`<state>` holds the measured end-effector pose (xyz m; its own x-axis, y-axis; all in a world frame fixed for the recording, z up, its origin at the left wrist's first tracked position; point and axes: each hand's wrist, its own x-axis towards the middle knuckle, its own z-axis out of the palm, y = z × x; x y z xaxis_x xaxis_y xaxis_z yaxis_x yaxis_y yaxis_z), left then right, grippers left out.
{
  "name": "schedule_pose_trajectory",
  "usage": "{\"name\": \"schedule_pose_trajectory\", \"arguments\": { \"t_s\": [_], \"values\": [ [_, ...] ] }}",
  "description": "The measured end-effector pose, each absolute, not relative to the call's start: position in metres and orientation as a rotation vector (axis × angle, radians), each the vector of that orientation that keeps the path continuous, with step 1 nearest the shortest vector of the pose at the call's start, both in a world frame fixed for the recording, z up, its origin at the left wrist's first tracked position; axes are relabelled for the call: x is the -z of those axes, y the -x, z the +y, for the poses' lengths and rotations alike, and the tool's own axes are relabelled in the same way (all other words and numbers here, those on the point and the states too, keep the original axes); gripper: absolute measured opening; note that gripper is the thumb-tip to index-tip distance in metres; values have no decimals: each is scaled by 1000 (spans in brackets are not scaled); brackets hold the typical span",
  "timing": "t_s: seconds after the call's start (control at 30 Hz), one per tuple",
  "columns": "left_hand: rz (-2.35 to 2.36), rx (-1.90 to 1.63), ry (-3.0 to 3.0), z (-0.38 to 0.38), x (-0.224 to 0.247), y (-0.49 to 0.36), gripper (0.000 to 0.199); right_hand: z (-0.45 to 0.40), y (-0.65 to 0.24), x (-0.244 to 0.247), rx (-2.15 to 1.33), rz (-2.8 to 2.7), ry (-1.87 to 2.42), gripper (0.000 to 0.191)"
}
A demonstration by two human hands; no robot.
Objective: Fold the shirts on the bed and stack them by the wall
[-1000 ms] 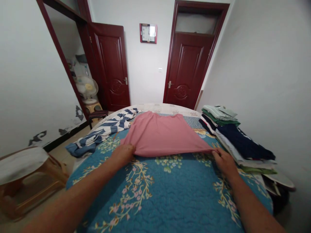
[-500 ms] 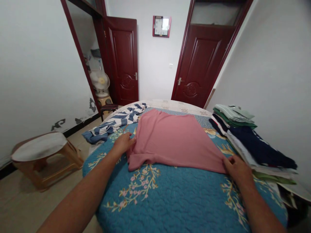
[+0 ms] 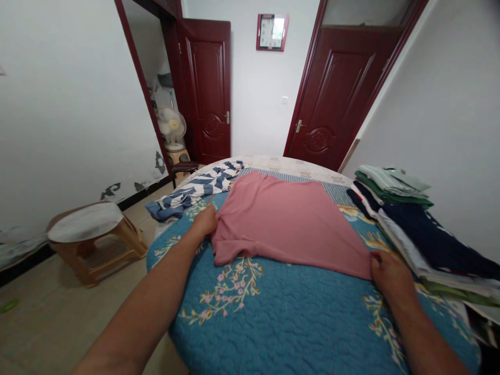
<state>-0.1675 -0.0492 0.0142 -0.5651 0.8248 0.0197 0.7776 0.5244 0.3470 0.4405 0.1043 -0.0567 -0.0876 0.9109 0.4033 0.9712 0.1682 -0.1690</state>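
A pink garment [image 3: 292, 221], perhaps a shirt, lies spread over the blue floral quilted cover [image 3: 297, 317] on the table. At its left edge my left hand [image 3: 205, 221] is closed, gripping the cloth there. My right hand [image 3: 390, 273] pinches the near right corner between thumb and fingers. Folds run along the garment's left side, while its middle and right lie mostly flat. Both hands are low, close to the cover.
Folded clothes [image 3: 414, 219] are stacked at the right edge. A blue and white striped garment [image 3: 199, 187] lies crumpled at the far left. A stool [image 3: 96, 234] stands on the floor to the left. Dark red doors [image 3: 207, 94] are beyond the table.
My left hand has closed on the garment's left edge, where its fingers were more extended before. The right hand keeps its corner. The whole view has shifted slightly.
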Motion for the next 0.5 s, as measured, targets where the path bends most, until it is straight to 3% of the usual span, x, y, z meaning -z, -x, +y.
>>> {"name": "schedule_pose_trajectory", "arguments": {
  "t_s": [0.23,0.37,0.5],
  "values": [
    [2508,-623,-1377,-63,-19,180,21,104,-459,51,217,-2002,1966,41],
    [2471,-665,-1418,-64,-19,179,34,97,-445,42,203,-2022,2017,45],
    [2450,-974,-1274,-65,-8,172,42,87,-433,31,120,-2049,2074,45]
  ]
}}
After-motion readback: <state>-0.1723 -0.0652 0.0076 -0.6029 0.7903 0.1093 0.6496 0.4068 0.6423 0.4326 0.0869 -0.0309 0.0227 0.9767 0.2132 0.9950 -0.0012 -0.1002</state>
